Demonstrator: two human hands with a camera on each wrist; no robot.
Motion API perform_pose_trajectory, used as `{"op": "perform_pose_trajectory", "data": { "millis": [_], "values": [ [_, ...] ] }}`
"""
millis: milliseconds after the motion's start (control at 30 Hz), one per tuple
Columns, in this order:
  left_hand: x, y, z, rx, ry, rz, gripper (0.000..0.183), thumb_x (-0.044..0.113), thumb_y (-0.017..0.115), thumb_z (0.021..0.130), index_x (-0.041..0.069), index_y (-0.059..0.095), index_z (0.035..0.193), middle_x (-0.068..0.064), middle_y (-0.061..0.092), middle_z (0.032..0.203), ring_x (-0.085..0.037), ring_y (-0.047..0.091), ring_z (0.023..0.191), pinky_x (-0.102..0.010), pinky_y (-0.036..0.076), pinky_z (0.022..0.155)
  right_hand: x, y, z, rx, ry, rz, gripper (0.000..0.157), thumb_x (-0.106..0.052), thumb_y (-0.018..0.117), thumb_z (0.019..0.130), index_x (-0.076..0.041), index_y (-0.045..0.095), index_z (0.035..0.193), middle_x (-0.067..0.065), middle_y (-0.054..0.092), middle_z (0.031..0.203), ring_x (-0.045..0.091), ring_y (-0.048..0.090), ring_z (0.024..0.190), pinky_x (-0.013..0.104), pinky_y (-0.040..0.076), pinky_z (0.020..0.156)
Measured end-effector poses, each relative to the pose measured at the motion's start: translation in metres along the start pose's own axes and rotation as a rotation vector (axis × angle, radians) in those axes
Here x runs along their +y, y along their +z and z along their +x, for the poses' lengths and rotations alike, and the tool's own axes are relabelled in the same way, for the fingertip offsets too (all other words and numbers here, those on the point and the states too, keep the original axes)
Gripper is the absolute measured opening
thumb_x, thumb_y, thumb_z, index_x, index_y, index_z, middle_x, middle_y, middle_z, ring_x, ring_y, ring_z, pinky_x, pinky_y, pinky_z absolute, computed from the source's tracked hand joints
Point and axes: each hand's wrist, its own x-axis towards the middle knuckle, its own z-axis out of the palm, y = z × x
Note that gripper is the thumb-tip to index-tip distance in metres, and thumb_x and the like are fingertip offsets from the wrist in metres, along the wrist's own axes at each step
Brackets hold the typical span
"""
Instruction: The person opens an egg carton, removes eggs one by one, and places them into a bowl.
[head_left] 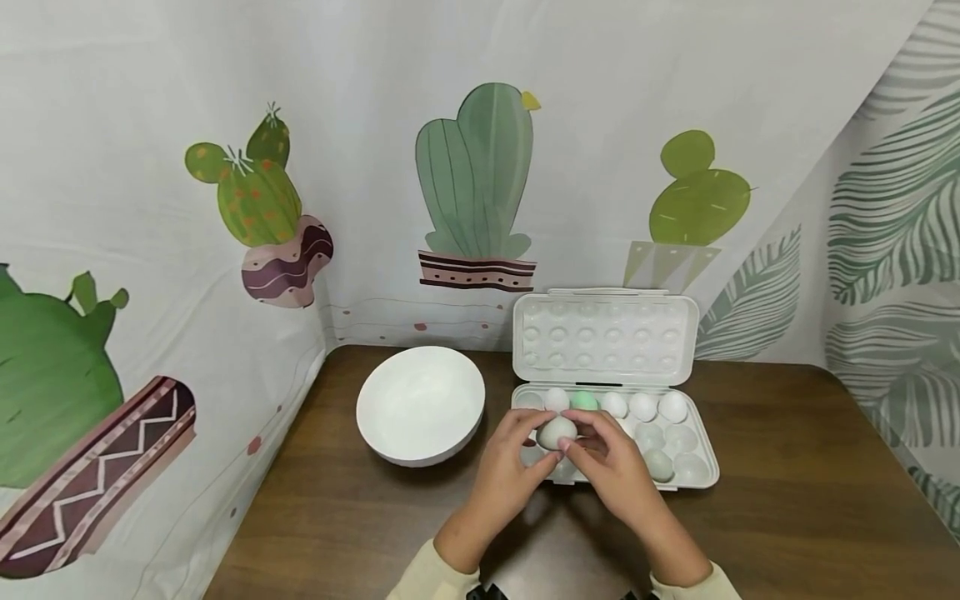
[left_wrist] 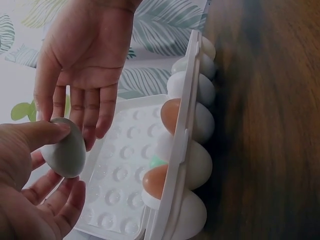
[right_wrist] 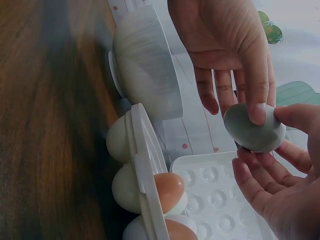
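Observation:
Both hands hold one smooth, pale grey-green egg [head_left: 557, 433] just above the front left part of a white plastic egg carton [head_left: 705, 477]. My left hand [head_left: 504, 462] grips it from the left, its thumb lying across the shell in the left wrist view. From the other side my right hand [head_left: 617, 467] pinches it with thumb and fingertips. Several white eggs [head_left: 643, 407] and a mint-green egg [head_left: 585, 402] sit in the carton's back row. Two brown eggs [left_wrist: 170, 114] show in the left wrist view. The hands hide part of the carton.
The carton's dimpled lid [head_left: 606, 329] stands raised at the back, against a cloth printed with cacti [head_left: 480, 183]. A white bowl [head_left: 422, 404] stands left of the carton. Everything rests on a dark brown wooden table [head_left: 795, 467].

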Motion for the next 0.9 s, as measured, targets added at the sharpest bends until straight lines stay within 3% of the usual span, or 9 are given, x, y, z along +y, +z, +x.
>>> {"op": "perform_pose_trajectory", "data": {
  "millis": [533,767,900],
  "values": [
    [-0.003,-0.003,0.002,0.019,0.031,0.028,0.048,0.018,0.083,0.083,0.018,0.066,0.128,0.002,0.062,0.122,-0.012,0.062,0.107,-0.031,0.055,0.088,0.002,-0.005,0.001,-0.024,-0.042,-0.019,0.033,-0.011,0.065,0.098,-0.013,0.062,0.131,0.008,0.062,0.122,0.009,0.066,0.106,0.024,0.058,0.089],
    [-0.004,-0.012,0.004,0.045,-0.007,0.003,0.047,0.020,0.083,0.084,0.019,0.066,0.128,0.001,0.062,0.123,-0.013,0.062,0.109,-0.034,0.056,0.088,0.006,-0.015,0.003,0.040,-0.091,-0.099,0.031,-0.006,0.065,0.097,-0.011,0.064,0.128,0.009,0.065,0.122,0.018,0.068,0.105,0.025,0.056,0.090],
    [-0.007,-0.020,0.006,0.061,-0.022,-0.003,0.047,0.018,0.082,0.085,0.018,0.065,0.128,0.000,0.061,0.124,-0.014,0.062,0.110,-0.039,0.057,0.090,0.006,-0.022,0.004,0.044,-0.070,-0.145,0.030,-0.009,0.065,0.098,-0.014,0.065,0.127,0.007,0.065,0.124,0.020,0.068,0.109,0.024,0.055,0.091]
  ]
}}
